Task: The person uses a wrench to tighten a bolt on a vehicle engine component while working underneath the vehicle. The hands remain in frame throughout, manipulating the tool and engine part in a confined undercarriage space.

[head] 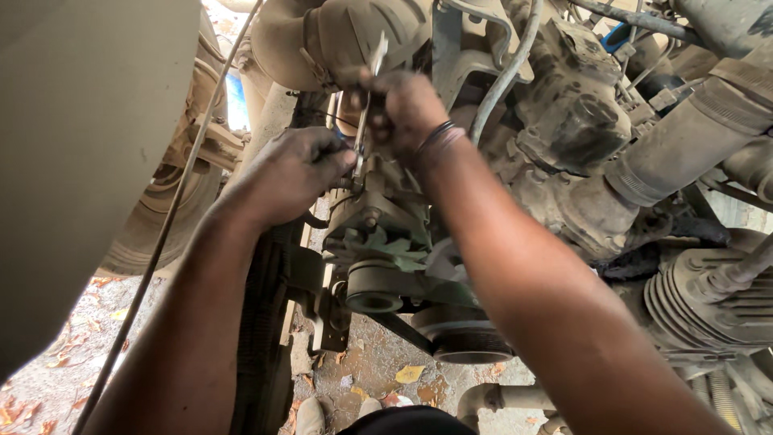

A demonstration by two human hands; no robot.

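Note:
I look down into a dusty vehicle engine. My right hand (405,109), with dark bands on the wrist, is closed around a metal wrench (371,84) that stands nearly upright above the alternator (377,217). My left hand (286,173) rests against the alternator's left side, its fingertips touching the wrench's lower end near a bolt. The alternator's fan and pulley (374,288) sit just below both hands, with a belt running down to a larger pulley (465,337). The wrench's lower jaw is hidden behind my fingers.
A dirt-caked engine block (576,121) and hoses (692,137) fill the right. A ribbed part (708,302) sits at lower right. A pale body panel (72,145) and a thin cable (173,217) stand at left. Ground with dry leaves (407,374) lies below.

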